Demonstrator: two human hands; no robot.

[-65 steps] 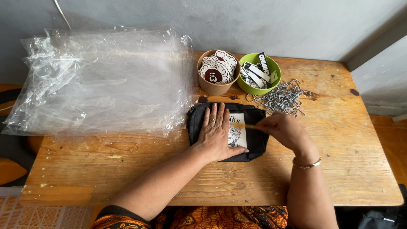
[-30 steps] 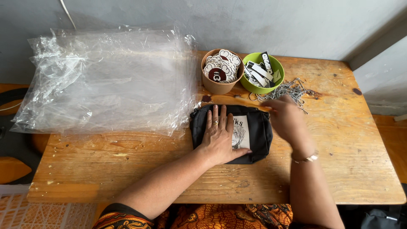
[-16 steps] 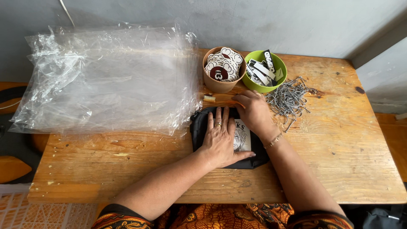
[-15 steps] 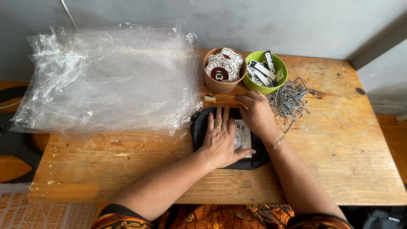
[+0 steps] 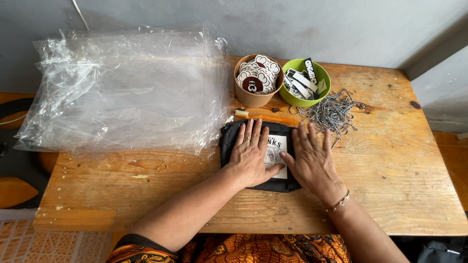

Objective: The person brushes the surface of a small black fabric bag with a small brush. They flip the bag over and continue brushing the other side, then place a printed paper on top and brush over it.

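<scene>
a worn wooden plank table (image 5: 399, 160) carries a heap of clear plastic bags (image 5: 126, 92), a brown round bowl (image 5: 251, 97), a green round bowl (image 5: 292, 100), a pile of silver ball chains (image 5: 334, 109) and a folded black cloth pouch (image 5: 229, 141).

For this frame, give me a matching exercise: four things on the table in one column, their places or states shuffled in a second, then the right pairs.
1. brown bowl
2. green bowl
3. chains
4. black folded cloth

a. under both flat hands
b. heaped loose, right of the bowls
c. full of round stickers
d. holds long black and white labels

Pairs: 1-c, 2-d, 3-b, 4-a
</scene>
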